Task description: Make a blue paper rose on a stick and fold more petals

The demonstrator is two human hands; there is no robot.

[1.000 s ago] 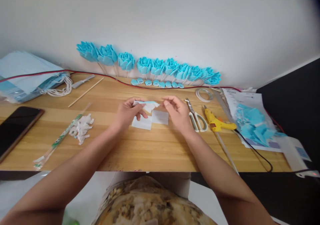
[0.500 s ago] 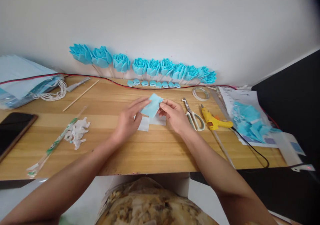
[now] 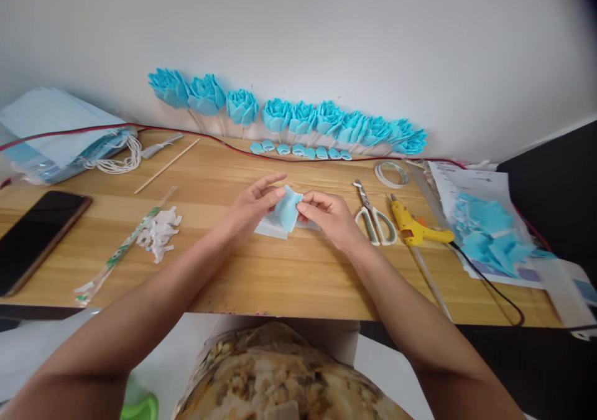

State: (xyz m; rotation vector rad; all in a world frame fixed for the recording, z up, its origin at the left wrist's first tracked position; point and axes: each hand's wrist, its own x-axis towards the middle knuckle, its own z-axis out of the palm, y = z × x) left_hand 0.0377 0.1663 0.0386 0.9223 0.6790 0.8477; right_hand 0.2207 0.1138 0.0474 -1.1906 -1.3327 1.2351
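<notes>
A small light-blue fabric piece (image 3: 286,212) is held between both hands just above the wooden desk (image 3: 280,277). My left hand (image 3: 249,211) pinches its left edge with thumb and fingers, the index finger stretched out. My right hand (image 3: 329,218) pinches its right edge with the fingers curled. The piece is curved, bent into a roll. White square pieces (image 3: 268,227) lie on the desk right beneath the hands.
Blue fabric roses (image 3: 289,116) on sticks lean along the wall, small blue rolls (image 3: 301,150) before them. Scissors (image 3: 375,214), a yellow glue gun (image 3: 415,227), a tape ring (image 3: 390,173) and blue scraps (image 3: 489,233) lie right. A phone (image 3: 40,236), white scraps (image 3: 158,228) and masks (image 3: 60,137) lie left.
The hands turned the piece from its white side to its blue side, raised it flat, then lowered it and curled it between the fingertips.
</notes>
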